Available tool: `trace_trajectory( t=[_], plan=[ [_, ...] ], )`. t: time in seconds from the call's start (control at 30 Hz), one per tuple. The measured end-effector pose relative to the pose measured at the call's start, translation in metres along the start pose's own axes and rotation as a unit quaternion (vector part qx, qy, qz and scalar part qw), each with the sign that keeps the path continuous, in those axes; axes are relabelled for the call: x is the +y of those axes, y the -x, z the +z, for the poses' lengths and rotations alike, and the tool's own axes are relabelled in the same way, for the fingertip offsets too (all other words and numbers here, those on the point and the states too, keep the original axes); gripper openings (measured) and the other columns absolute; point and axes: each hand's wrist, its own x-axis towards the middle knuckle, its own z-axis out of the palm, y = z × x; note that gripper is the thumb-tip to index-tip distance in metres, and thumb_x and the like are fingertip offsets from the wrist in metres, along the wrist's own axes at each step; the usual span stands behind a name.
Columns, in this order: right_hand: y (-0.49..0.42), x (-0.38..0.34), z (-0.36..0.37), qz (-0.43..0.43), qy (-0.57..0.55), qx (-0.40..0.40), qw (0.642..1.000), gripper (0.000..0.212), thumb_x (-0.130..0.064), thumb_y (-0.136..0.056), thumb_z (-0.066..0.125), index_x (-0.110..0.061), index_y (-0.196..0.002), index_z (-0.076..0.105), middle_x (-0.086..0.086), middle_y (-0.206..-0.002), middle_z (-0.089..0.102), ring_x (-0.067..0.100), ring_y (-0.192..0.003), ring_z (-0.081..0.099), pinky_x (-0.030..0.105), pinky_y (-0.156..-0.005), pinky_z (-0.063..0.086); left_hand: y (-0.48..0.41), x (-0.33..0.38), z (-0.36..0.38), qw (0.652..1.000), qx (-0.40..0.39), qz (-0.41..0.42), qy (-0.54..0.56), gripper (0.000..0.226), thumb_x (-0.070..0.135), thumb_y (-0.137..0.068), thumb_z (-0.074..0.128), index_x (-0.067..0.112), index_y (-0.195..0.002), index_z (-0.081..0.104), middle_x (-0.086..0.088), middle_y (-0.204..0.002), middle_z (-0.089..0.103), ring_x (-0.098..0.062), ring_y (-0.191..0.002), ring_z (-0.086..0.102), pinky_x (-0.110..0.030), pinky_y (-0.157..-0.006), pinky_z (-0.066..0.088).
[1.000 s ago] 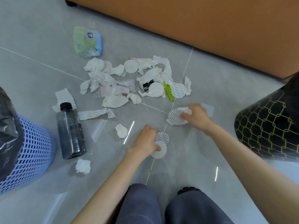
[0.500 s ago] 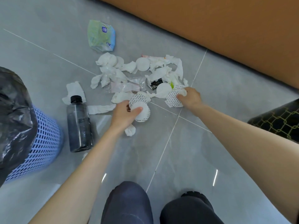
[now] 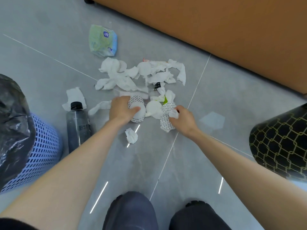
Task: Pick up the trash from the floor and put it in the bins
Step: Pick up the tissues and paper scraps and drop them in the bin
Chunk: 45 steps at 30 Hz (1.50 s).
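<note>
A heap of white tissues (image 3: 126, 80) and round pads lies on the grey floor. My left hand (image 3: 120, 109) grips a stack of round printed pads (image 3: 138, 112) at the heap's near edge, thumb across the top one. My right hand (image 3: 183, 121) pinches a crumpled tissue and round printed pads (image 3: 165, 122) just right of it. A dark plastic bottle (image 3: 77, 123) lies on the floor to the left. A blue mesh bin (image 3: 41, 153) with a black liner stands at the far left. A black bin with a gold lattice (image 3: 282, 145) stands at the right.
A green and blue wipes packet (image 3: 103, 40) lies beyond the heap. A single tissue wad (image 3: 131, 137) sits between my arms. A clear plastic scrap (image 3: 211, 120) lies right of my right hand. An orange-brown furniture panel (image 3: 216, 30) bounds the far side. My knees are at the bottom.
The camera has shifted. My left hand still holds the round pads and has closed in on the heap. My right hand has gathered a tissue with its pads.
</note>
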Motion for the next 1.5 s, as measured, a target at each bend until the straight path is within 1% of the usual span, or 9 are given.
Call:
trace_trajectory(
  t=[0.1, 0.2, 0.5, 0.7, 0.83, 0.97, 1.1, 1.33, 1.5],
  plan=[
    [0.008, 0.003, 0.0, 0.004, -0.021, 0.0, 1.0, 0.02, -0.01, -0.086, 0.058, -0.003, -0.105, 0.054, 0.005, -0.09, 0.057, 0.022, -0.081, 0.053, 0.027, -0.067, 0.04, 0.014, 0.002, 0.006, 0.999, 0.049, -0.009, 0.018, 0.029, 0.029, -0.085, 0.065, 0.005, -0.099, 0.062, -0.012, -0.103, 0.066, -0.031, -0.103, 0.057, -0.029, -0.074, 0.04],
    [0.015, 0.006, -0.001, 0.019, -0.062, 0.02, 0.998, 0.024, -0.008, -0.086, 0.058, -0.003, -0.109, 0.053, 0.004, -0.093, 0.056, 0.02, -0.083, 0.051, 0.024, -0.066, 0.039, 0.023, 0.009, 0.007, 0.998, 0.052, -0.018, 0.041, 0.03, 0.023, -0.087, 0.063, 0.005, -0.111, 0.06, -0.012, -0.113, 0.065, -0.03, -0.108, 0.057, -0.027, -0.08, 0.038],
    [0.032, 0.004, -0.037, 0.013, -0.153, 0.047, 0.987, 0.016, -0.006, -0.086, 0.057, -0.012, -0.097, 0.047, -0.006, -0.078, 0.05, 0.011, -0.069, 0.048, 0.01, -0.047, 0.038, 0.032, 0.036, -0.007, 0.974, 0.05, -0.095, 0.2, 0.019, 0.02, -0.081, 0.071, 0.008, -0.092, 0.062, -0.008, -0.094, 0.065, -0.022, -0.085, 0.057, -0.029, -0.073, 0.044],
    [0.049, -0.019, -0.097, -0.033, -0.186, 0.07, 0.98, 0.035, -0.004, -0.085, 0.058, -0.018, -0.107, 0.034, 0.0, -0.084, 0.054, 0.013, -0.07, 0.051, 0.02, -0.054, 0.041, 0.032, 0.11, -0.05, 0.949, 0.032, -0.054, 0.308, 0.019, 0.018, -0.082, 0.071, 0.011, -0.098, 0.063, -0.004, -0.095, 0.065, -0.017, -0.087, 0.059, -0.027, -0.074, 0.048],
    [0.068, -0.036, -0.152, -0.046, -0.208, 0.097, 0.972, 0.042, -0.005, -0.085, 0.056, -0.021, -0.111, 0.028, 0.008, -0.088, 0.063, 0.021, -0.077, 0.056, 0.031, -0.064, 0.044, 0.044, 0.176, -0.082, 0.938, -0.005, 0.0, 0.348, 0.013, 0.016, -0.083, 0.071, 0.014, -0.092, 0.062, 0.0, -0.088, 0.065, -0.015, -0.084, 0.06, -0.024, -0.074, 0.05],
    [0.097, -0.047, -0.213, -0.061, -0.189, 0.138, 0.97, 0.034, -0.01, -0.087, 0.056, -0.024, -0.111, 0.037, -0.007, -0.088, 0.059, 0.01, -0.075, 0.055, 0.019, -0.054, 0.04, 0.064, 0.24, -0.114, 0.929, -0.046, 0.037, 0.365, 0.012, 0.017, -0.081, 0.073, 0.021, -0.077, 0.062, 0.002, -0.082, 0.067, -0.02, -0.086, 0.062, -0.036, -0.083, 0.051],
    [0.131, -0.048, -0.271, -0.057, -0.172, 0.19, 0.965, 0.031, -0.011, -0.09, 0.055, -0.023, -0.113, 0.04, -0.01, -0.086, 0.053, 0.005, -0.069, 0.05, 0.018, -0.054, 0.04, 0.094, 0.305, -0.138, 0.904, -0.097, 0.068, 0.41, 0.019, 0.012, -0.083, 0.071, 0.006, -0.099, 0.065, -0.005, -0.089, 0.067, -0.016, -0.078, 0.064, -0.029, -0.077, 0.054],
    [0.202, -0.011, -0.354, -0.003, -0.182, 0.282, 0.942, 0.032, -0.012, -0.092, 0.054, -0.019, -0.12, 0.042, 0.001, -0.095, 0.056, 0.022, -0.081, 0.054, 0.049, -0.087, 0.05, 0.155, 0.413, -0.134, 0.876, -0.209, 0.106, 0.423, 0.037, 0.01, -0.082, 0.07, -0.002, -0.115, 0.06, -0.01, -0.099, 0.068, -0.015, -0.077, 0.066, -0.02, -0.061, 0.058],
    [0.239, 0.046, -0.391, 0.039, -0.1, 0.35, 0.93, 0.038, -0.008, -0.091, 0.057, -0.01, -0.125, 0.04, 0.013, -0.118, 0.059, 0.024, -0.085, 0.055, 0.036, -0.065, 0.049, 0.196, 0.477, -0.092, 0.858, -0.284, 0.132, 0.406, 0.039, 0.01, -0.083, 0.069, -0.004, -0.117, 0.057, -0.01, -0.098, 0.067, -0.015, -0.076, 0.066, -0.019, -0.058, 0.058]
  ],
)
